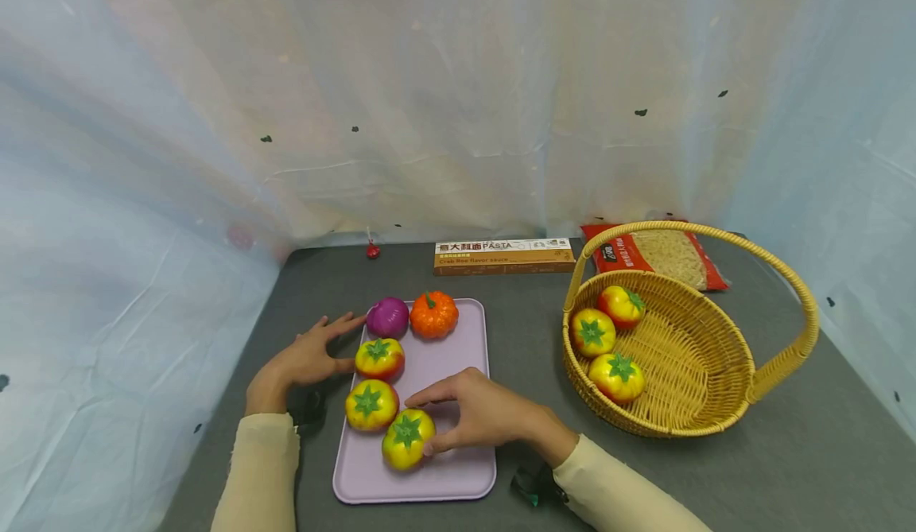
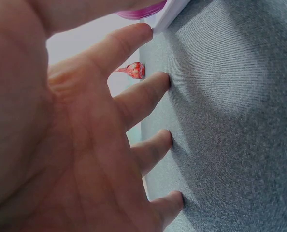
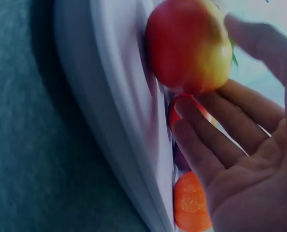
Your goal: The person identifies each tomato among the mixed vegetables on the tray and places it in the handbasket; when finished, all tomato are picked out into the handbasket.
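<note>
A pale purple tray [image 1: 458, 480] holds a purple onion [image 1: 388, 317], an orange pumpkin [image 1: 433, 315] and three red-yellow tomatoes with green tops [image 1: 379, 359] [image 1: 371, 405] [image 1: 407, 440]. Thumb and fingers of the right hand [image 1: 490, 413] lie on either side of the nearest tomato, pinching it; the right wrist view shows this tomato [image 3: 188, 46] between the thumb and fingers of that hand [image 3: 250, 154]. At the tray's left edge is the left hand [image 1: 308, 357], fingers spread. In the left wrist view the left hand [image 2: 85, 130] has its fingertips on the grey cloth, holding nothing.
To the right stands a wicker basket [image 1: 680, 357] with a tall handle and three tomatoes [image 1: 621, 307] inside. A pasta box [image 1: 504, 258] and a red bag [image 1: 665, 258] lie at the back. A small red item [image 1: 373, 250] is near the back left edge.
</note>
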A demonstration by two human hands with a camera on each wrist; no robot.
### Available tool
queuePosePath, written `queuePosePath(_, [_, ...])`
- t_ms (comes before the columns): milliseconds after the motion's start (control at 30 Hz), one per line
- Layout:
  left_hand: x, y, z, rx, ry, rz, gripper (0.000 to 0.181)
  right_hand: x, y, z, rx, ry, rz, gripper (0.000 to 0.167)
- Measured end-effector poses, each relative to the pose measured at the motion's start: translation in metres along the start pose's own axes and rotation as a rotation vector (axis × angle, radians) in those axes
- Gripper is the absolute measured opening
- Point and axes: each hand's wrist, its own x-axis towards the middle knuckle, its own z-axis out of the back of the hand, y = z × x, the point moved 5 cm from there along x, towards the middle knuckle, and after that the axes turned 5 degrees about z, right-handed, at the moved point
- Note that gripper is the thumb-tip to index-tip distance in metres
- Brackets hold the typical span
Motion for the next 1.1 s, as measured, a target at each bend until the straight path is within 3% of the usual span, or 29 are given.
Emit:
queuePosePath(133, [0.001,0.001,-0.001,-0.001,-0.001,0.006,0.084,0.0,0.0,0.002,0.022,-0.026,-0.004,0.049])
queuePosePath(367, [-0.001,0.001,0.0,0.0,-0.004,-0.001,0.085,0.001,0.0,-0.005,-0.001,0.044,-0.001,0.059])
queuePosePath(633, [0.001,0.0,-0.001,0.0,-0.004,0.0,0.084,0.001,0.0,-0.009,0.07,0.041,0.002,0.056])
queuePosePath(900, [0.0,0.0,-0.001,-0.001,-0.005,0.011,0.084,-0.018,0.013,0.021,0.23,-0.052,-0.031,0.057])
queuePosePath(1100, [-0.001,0.0,-0.001,-0.004,-0.004,0.015,0.085,-0.057,0.021,0.052,0.174,-0.183,-0.037,0.056])
